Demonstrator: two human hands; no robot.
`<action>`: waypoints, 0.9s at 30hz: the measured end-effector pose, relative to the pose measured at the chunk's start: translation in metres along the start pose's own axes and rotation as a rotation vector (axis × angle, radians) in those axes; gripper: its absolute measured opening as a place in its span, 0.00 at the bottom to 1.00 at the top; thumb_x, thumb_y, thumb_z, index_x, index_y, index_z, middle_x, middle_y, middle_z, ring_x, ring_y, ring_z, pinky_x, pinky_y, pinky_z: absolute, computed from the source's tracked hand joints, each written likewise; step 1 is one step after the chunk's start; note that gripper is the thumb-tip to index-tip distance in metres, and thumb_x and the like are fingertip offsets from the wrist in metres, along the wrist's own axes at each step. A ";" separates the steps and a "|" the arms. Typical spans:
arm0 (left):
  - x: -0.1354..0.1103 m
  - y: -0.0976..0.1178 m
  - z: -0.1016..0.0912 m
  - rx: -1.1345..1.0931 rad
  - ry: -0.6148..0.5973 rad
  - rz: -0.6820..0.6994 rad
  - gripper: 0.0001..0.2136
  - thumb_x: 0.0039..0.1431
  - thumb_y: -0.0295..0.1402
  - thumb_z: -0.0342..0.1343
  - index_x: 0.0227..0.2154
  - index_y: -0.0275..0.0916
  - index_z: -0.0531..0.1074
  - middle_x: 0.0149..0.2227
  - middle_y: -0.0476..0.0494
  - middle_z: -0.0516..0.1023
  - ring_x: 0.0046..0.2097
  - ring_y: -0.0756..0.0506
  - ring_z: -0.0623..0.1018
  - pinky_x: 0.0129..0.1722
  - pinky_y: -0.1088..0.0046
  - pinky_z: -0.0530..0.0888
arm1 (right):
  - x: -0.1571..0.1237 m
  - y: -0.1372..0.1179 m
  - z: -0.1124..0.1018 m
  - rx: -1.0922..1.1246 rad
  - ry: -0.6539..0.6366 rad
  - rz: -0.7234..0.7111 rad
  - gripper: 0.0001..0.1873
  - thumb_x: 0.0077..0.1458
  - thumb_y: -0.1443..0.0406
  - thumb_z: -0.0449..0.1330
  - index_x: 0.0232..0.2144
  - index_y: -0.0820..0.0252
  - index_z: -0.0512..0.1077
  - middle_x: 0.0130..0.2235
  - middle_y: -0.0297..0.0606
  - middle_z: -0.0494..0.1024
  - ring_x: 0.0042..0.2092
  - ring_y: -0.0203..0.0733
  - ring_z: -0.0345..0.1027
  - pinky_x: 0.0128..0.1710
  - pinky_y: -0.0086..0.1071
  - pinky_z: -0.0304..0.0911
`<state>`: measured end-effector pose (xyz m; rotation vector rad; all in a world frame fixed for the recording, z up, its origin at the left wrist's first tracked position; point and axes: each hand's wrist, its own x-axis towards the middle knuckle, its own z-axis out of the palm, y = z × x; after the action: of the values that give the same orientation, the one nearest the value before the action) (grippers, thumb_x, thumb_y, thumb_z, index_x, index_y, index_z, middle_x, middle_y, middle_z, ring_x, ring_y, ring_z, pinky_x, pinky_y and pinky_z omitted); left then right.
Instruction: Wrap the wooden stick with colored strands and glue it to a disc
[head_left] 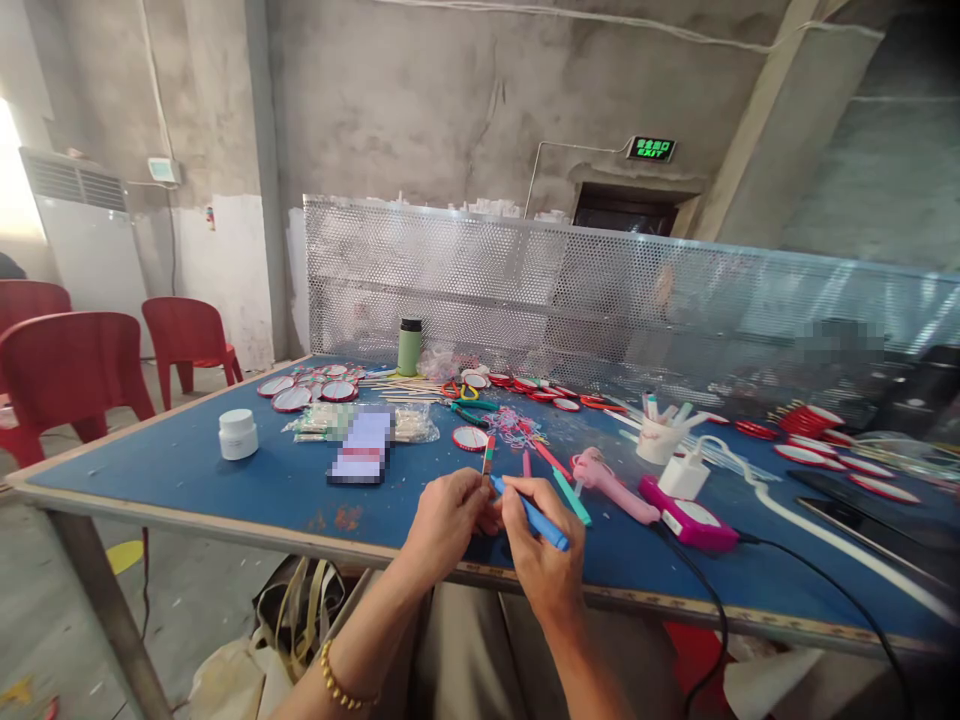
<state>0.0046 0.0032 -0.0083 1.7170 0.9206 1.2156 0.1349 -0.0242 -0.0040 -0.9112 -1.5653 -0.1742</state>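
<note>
Blue table (187, 470), near edge: my left hand (448, 520) pinches a stick (488, 458), right hand (541, 565) grips a marker (536, 518); a slip could smear ink.

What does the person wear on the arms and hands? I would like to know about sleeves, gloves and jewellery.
Both forearms are bare, with no sleeves in view, and neither the left hand nor the right hand has a glove. A gold-coloured beaded bracelet circles the left wrist. I see no ring or watch.

Nearby: wht jar (238, 434), grn bottle (409, 347), red chairs (75, 365).
</note>
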 end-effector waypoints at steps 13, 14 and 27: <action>0.001 0.000 0.000 -0.008 0.012 -0.001 0.12 0.61 0.38 0.48 0.25 0.40 0.67 0.23 0.49 0.76 0.27 0.48 0.78 0.28 0.77 0.71 | -0.001 0.000 -0.001 0.031 -0.026 0.025 0.09 0.63 0.64 0.55 0.33 0.57 0.74 0.28 0.34 0.79 0.27 0.37 0.74 0.29 0.28 0.69; 0.001 -0.001 0.000 0.000 0.013 0.001 0.12 0.61 0.38 0.48 0.25 0.40 0.67 0.23 0.50 0.76 0.27 0.48 0.78 0.28 0.77 0.71 | -0.002 0.000 -0.001 0.034 -0.036 0.027 0.08 0.63 0.64 0.55 0.33 0.57 0.74 0.28 0.35 0.80 0.27 0.37 0.74 0.29 0.28 0.69; 0.000 -0.001 -0.001 0.073 0.024 0.005 0.12 0.61 0.37 0.47 0.23 0.40 0.66 0.23 0.51 0.76 0.28 0.49 0.77 0.29 0.77 0.69 | -0.003 0.002 0.000 0.037 -0.057 0.043 0.08 0.63 0.64 0.55 0.34 0.57 0.74 0.29 0.35 0.80 0.28 0.37 0.75 0.30 0.28 0.70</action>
<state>0.0039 0.0038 -0.0086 1.7668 0.9861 1.2217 0.1363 -0.0241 -0.0074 -0.9267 -1.5951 -0.0887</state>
